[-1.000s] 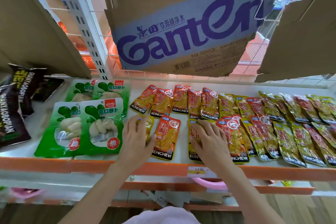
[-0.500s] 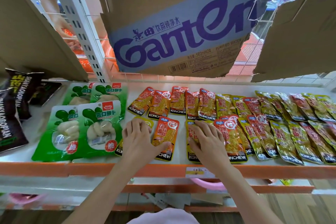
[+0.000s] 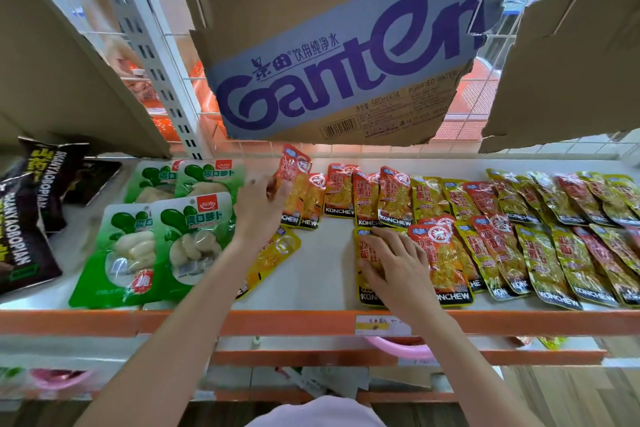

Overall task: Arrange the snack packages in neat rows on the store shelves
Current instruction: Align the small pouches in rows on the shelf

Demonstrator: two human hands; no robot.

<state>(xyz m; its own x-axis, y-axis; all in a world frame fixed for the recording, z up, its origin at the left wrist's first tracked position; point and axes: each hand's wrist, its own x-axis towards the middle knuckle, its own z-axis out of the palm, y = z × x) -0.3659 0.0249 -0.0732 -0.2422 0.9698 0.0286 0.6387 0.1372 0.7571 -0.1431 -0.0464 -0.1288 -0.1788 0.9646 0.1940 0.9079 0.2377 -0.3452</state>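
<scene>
Head view, orange KONCHEW pkt [image 3: 294, 180] tilted, glossy, left hand [image 3: 258, 215] gripping

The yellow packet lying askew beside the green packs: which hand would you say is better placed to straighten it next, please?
Probably the left. The left hand is right above the yellow packet, though it grips an orange packet. The right hand rests on another packet farther right.
</scene>
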